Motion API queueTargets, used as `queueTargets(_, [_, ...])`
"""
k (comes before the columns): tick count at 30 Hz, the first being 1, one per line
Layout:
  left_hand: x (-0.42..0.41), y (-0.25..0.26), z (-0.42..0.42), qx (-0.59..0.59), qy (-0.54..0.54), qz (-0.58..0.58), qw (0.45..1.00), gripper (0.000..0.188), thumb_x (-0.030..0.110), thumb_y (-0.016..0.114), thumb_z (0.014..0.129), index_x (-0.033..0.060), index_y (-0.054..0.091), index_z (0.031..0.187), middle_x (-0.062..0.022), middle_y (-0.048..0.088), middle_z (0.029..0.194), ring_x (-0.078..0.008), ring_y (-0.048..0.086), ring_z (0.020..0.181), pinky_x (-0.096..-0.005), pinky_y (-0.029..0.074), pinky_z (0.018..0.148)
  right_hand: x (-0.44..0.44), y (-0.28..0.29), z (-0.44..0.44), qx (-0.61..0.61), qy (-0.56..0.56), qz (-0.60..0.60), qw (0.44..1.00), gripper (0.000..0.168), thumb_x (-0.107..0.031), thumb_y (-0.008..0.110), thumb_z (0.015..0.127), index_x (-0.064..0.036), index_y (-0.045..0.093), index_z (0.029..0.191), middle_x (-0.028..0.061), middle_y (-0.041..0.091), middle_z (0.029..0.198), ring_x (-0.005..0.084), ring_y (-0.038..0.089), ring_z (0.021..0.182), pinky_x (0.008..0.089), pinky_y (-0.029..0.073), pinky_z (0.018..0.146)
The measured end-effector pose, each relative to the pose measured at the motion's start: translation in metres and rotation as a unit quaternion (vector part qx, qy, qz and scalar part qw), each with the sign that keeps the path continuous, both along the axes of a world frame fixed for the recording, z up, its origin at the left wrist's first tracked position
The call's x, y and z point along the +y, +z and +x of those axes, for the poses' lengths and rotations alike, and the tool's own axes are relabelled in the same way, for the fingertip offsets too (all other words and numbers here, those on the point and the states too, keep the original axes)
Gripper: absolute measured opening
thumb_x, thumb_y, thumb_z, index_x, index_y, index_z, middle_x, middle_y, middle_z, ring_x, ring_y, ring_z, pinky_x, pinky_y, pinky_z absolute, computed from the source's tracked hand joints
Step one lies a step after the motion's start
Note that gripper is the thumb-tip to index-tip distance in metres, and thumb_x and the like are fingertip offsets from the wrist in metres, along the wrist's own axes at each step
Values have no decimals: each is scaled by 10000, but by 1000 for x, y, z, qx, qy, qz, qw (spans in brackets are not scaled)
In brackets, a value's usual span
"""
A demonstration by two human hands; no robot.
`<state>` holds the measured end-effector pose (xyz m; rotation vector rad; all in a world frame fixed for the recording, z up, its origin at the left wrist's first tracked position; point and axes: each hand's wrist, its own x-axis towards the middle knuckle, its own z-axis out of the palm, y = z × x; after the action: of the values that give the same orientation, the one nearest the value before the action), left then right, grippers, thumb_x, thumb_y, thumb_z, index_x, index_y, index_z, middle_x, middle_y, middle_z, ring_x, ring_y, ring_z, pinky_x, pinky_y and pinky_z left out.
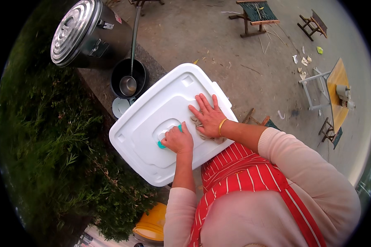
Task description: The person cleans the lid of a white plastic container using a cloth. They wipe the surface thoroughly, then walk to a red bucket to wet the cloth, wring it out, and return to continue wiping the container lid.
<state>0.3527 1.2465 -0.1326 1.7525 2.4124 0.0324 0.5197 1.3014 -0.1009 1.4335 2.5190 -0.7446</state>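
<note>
A large white plastic lid [148,114] of a storage box lies before me, tilted across the view. My left hand [177,139] is closed around the white and teal handle [161,144] at its middle. My right hand [207,115], with a gold bangle [221,126] at the wrist, presses flat on the lid, fingers spread. A crumpled grey-brown cloth [218,140] is held under its palm and thumb. What lies beneath the lid is hidden.
Beyond the lid, a black pot [116,77] holds a long-handled metal ladle [128,85]. A lidded stainless steel barrel [111,40] stands behind. Green shrubs [58,148] border the left. Folding stools [259,14] and a wooden-topped table [337,92] stand right; a yellow bucket [151,222] is below.
</note>
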Motion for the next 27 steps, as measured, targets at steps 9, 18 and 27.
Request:
queueTargets(9, [6, -13, 2, -89, 155, 4, 984, 375, 346, 583, 906, 65, 643, 665, -108, 649, 675, -306, 608, 733, -454, 374, 791, 0, 1, -4, 9, -19, 19, 1000, 841, -416, 618, 835, -97, 299, 1545, 297, 141, 1601, 419, 52, 1517, 665, 62, 1154])
queueTargets(18, [-8, 25, -52, -92, -59, 30, 994, 209, 288, 655, 913, 85, 637, 864, -69, 643, 811, -276, 586, 840, -428, 373, 833, -1, 4, -4, 13, -26, 15, 999, 827, -435, 648, 853, -116, 310, 1536, 273, 145, 1599, 414, 69, 1513, 652, 51, 1166])
queueTargets(27, [8, 61, -160, -600, 337, 136, 713, 298, 401, 566, 1007, 124, 531, 904, 39, 396, 622, -106, 357, 516, -276, 302, 479, -2, 7, -8, 1, -23, 10, 1000, 854, -438, 658, 853, -115, 278, 1546, 251, 131, 1612, 393, 76, 1518, 617, 26, 1188])
